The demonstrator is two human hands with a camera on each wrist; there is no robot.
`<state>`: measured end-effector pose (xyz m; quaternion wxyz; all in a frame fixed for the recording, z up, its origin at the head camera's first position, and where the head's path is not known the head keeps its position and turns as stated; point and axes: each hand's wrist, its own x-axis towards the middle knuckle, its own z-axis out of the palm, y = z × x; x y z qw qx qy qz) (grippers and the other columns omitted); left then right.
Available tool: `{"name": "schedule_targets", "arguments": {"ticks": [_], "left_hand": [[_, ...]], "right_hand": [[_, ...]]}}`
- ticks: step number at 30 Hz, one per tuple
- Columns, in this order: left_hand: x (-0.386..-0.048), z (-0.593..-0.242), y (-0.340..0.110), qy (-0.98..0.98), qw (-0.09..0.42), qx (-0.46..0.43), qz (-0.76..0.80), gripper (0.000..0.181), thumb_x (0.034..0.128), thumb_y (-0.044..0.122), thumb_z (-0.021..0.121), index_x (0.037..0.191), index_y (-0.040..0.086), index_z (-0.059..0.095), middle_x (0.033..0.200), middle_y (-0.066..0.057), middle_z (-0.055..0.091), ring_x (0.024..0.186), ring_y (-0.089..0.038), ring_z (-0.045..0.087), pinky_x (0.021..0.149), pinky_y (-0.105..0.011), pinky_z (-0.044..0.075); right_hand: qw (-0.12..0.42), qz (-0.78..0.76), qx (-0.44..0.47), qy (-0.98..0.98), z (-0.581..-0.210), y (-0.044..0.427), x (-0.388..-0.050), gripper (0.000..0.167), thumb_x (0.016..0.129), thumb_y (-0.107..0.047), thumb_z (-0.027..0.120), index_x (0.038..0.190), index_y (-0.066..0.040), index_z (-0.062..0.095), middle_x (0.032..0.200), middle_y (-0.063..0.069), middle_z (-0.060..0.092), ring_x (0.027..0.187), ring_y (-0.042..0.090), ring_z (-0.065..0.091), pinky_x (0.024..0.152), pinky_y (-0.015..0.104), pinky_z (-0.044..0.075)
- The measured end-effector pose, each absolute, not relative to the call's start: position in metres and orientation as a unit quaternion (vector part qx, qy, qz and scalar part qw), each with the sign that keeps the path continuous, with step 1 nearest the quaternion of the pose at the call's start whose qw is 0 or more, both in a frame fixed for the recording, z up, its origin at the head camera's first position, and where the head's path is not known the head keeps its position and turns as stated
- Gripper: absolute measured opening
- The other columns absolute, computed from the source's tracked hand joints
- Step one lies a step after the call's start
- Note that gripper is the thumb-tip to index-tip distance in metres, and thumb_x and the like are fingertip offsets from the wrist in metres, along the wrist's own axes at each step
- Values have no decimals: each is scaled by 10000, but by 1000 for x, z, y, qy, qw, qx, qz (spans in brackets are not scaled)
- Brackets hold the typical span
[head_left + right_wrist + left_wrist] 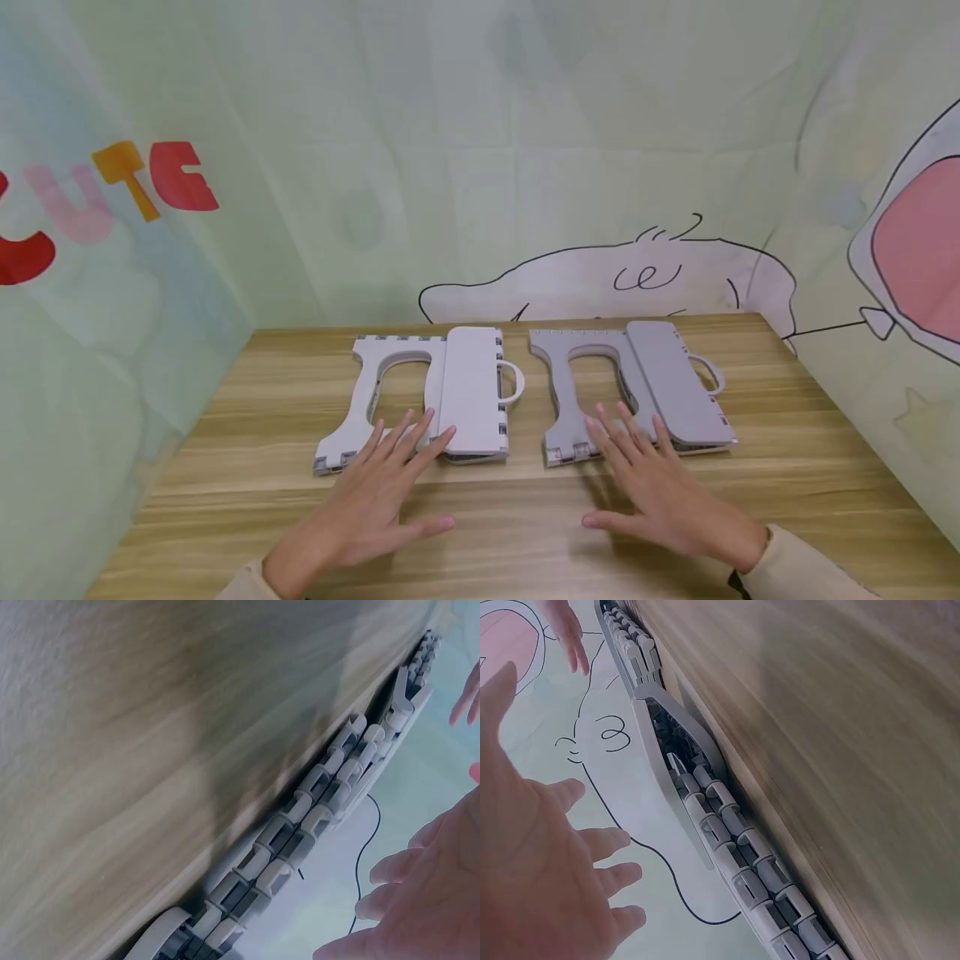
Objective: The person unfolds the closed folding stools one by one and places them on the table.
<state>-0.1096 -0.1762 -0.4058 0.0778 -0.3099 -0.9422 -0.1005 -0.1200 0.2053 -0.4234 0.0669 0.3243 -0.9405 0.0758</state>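
Two folding stools lie folded flat, side by side on a wooden table. The white stool (472, 387) is on the left and the grey stool (671, 383) on the right, each with a loop handle on its right side. My left hand (378, 492) is spread palm down by the white stool's near edge, and in the left wrist view its fingers (604, 844) appear apart from the stool's hinged edge (757, 870). Likewise spread, my right hand (663, 492) hovers by the grey stool's near edge. Neither hand holds anything.
The wood-grain table (525, 533) runs back to a pale green printed cloth (465, 183) hanging behind it and along both sides. Coloured letters and a cartoon outline decorate the cloth.
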Motion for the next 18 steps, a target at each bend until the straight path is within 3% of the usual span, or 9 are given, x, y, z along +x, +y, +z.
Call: {"name": "schedule_targets", "arguments": {"ticks": [8,18], "left_hand": [[-113,-404,-171,-934,83,-330,-111,920,893,686,569,1607,225,218,1659,-81,108,1507,-316,97,1180,-571,175],[-118,-402,-159,-923,90,-355,-117,917,910,693,536,1605,184,224,1655,-101,128,1510,-307,103,1180,-547,205]], "right_hand": [[73,91,310,-943,-419,212,-124,1055,903,-653,588,1611,-105,30,1657,143,26,1505,363,-29,1186,589,-3],[35,122,266,-956,-417,222,-134,948,958,-629,518,1609,-99,77,1655,115,68,1501,392,57,1180,603,99]]}}
